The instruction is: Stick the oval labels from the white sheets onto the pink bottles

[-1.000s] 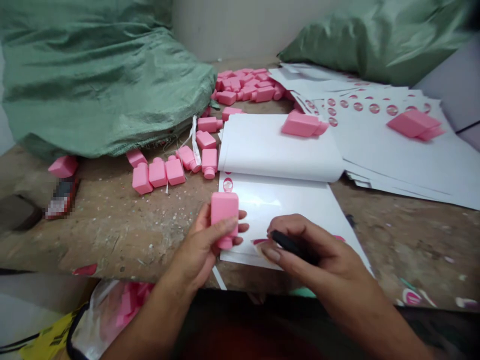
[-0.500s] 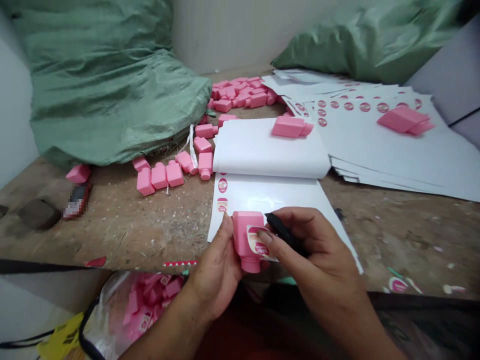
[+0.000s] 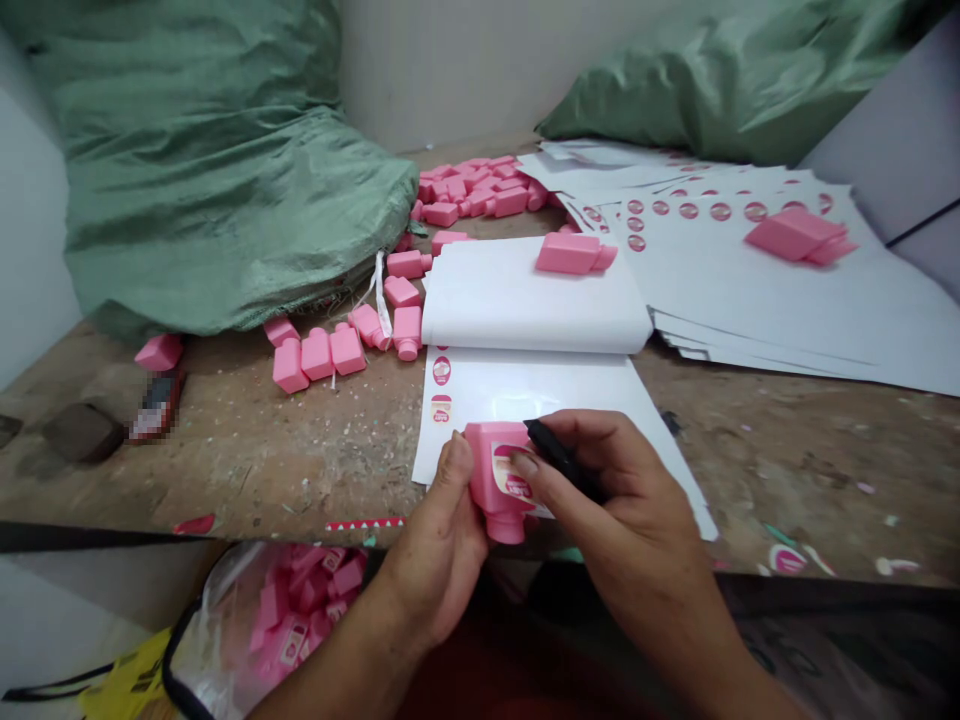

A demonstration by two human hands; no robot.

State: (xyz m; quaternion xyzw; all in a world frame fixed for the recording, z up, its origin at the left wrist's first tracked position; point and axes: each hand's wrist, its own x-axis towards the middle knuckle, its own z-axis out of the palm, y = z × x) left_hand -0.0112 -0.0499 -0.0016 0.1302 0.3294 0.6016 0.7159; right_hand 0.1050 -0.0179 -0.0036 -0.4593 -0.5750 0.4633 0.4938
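My left hand (image 3: 442,530) is closed around a small pink plastic bottle (image 3: 487,450), its neck tilted down toward me. A printed sticker (image 3: 510,472) lies on the bottle's front face. My right hand (image 3: 630,520) is closed on a slim black pointed tool (image 3: 562,455), whose exact kind I cannot make out. The right thumb presses on the sticker, and the right fingers behind the bottle are hidden. Beneath the hands is a white sticker sheet (image 3: 540,385) with a few stickers down its left edge, its upper part folded back.
Loose pink bottles (image 3: 316,352) stand and lie left of the sheet, with a pile (image 3: 480,185) behind. Other bottles weigh down the folded sheet and the sheet stack (image 3: 750,290) at right. Green sacks (image 3: 225,200) back the table. A bag of labelled bottles (image 3: 225,640) sits below its edge.
The right thumb has shifted slightly on the sticker, which now shows a little more. The bottle has turned slightly in my left hand. The whole view has moved a little.
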